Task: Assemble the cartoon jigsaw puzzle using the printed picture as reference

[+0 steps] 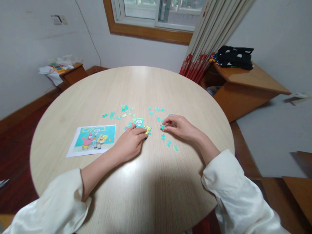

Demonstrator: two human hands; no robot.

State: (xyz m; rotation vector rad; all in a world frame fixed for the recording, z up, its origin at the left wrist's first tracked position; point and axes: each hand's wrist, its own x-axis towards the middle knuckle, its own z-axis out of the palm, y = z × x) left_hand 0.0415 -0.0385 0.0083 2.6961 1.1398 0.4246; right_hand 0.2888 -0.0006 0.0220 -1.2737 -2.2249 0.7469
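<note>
A partly joined jigsaw puzzle (139, 122) with a cartoon picture lies near the middle of the round table. My left hand (130, 143) rests on its near side with fingers stretched out, covering part of it. To the right, my right hand (179, 126) pinches a small teal and yellow puzzle piece (162, 127) between thumb and fingers, at or just above the tabletop. Loose teal puzzle pieces (168, 143) lie around and below the right hand. More loose pieces (124, 107) are scattered beyond and left of the joined part.
A printed reference picture (94, 139) lies on the table (146, 195) left of my left hand. Behind the table are a window (158, 13) and a curtain (214, 32). Wooden cabinets stand at both sides, the right one (253, 84) holding folded dark cloth (235, 57).
</note>
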